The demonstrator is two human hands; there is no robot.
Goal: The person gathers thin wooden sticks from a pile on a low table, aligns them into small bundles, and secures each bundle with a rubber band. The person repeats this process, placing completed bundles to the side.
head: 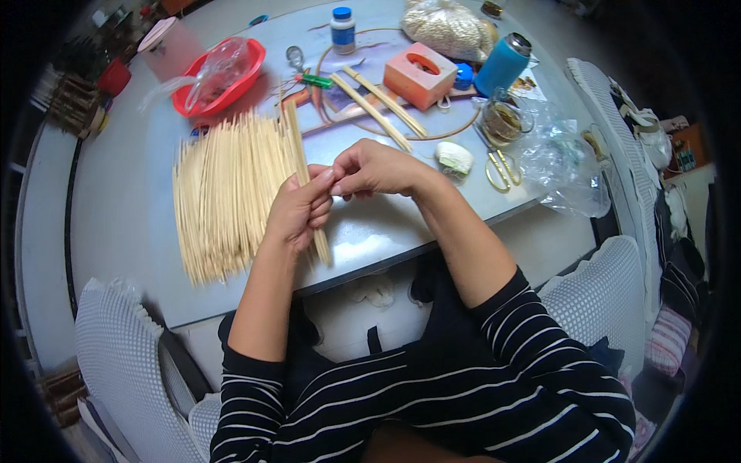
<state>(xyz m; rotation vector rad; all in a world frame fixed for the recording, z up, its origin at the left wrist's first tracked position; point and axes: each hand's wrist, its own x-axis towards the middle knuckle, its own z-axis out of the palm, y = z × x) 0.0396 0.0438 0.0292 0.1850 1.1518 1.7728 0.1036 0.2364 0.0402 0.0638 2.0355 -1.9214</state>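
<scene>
A thin bundle of bamboo sticks (297, 139) is gripped upright in my left hand (296, 211), its lower end near the table's front edge. Fingertips of my right hand (376, 168) are pinched together against my left thumb and fingers. Whether anything fine, such as thread, lies between them is hidden. Left of the bundle, a broad pile of loose bamboo sticks (226, 197) covers the table. Two slim stick bundles (370, 111) lie beyond my right hand. A ball of white thread (454, 157) and gold-handled scissors (503, 171) rest to its right.
Farther back are a red plastic basin (255, 61) holding a clear bag, a white bottle (343, 32), a pink tissue box (419, 75) and a blue flask (503, 63). A glass mug (502, 121) and crumpled plastic bags (561, 162) stand right. Covered chairs (118, 347) flank me.
</scene>
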